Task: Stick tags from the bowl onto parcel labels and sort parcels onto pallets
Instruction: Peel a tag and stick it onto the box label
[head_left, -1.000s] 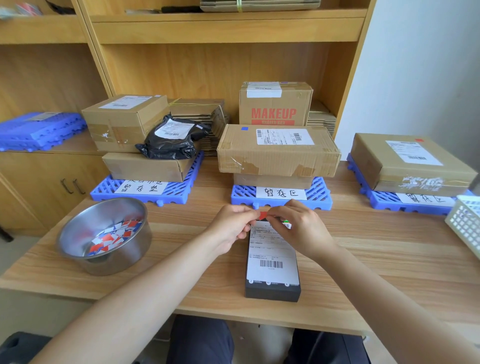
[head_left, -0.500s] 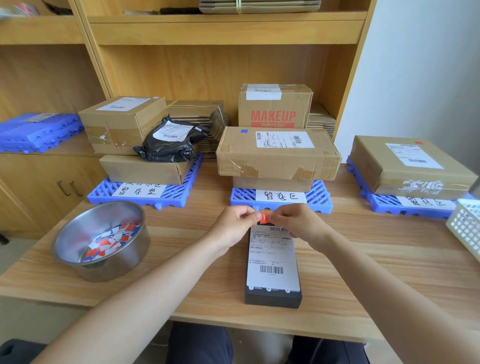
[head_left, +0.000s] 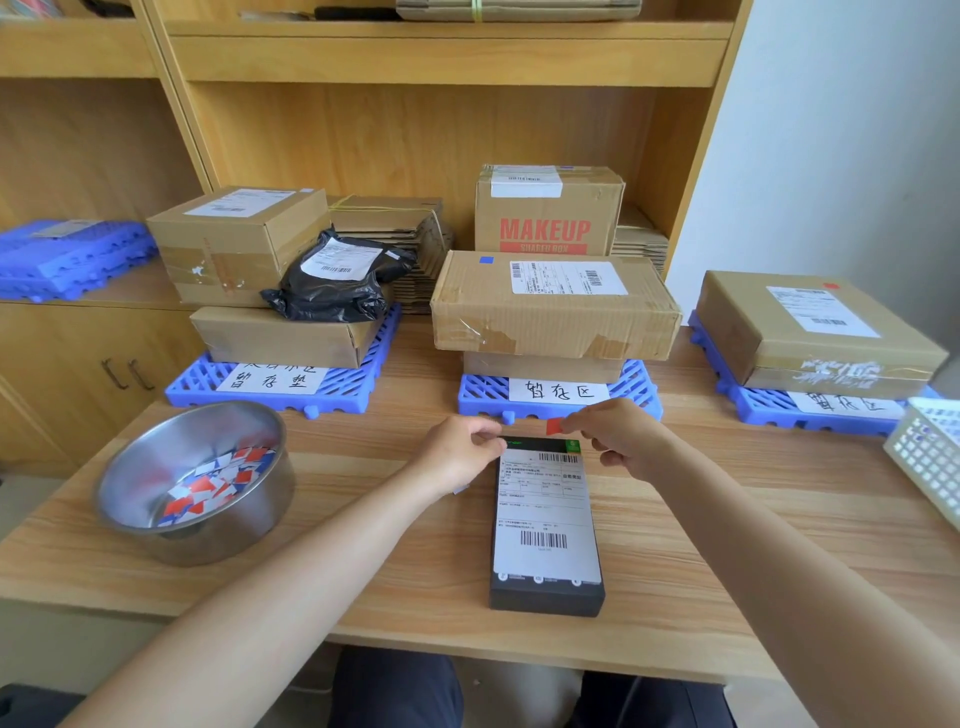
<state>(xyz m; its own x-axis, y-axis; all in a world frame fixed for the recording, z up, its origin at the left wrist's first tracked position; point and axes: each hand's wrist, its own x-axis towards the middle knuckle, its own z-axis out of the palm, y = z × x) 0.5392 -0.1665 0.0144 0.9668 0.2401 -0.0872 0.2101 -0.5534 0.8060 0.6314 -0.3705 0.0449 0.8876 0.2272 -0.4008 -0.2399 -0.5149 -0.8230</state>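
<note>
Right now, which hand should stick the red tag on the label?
Right. The right hand pinches the red tag near the label's far end; the left hand, beside it, shows no tag.

On your right, a white mesh basket (head_left: 930, 457) sits at the desk's (head_left: 810, 488) edge. Behind, tied bundles of flattened cardboard (head_left: 387, 213) lie in the wooden shelf unit (head_left: 447, 57). To your left stands a cabinet (head_left: 62, 364) with two dark handles.
</note>
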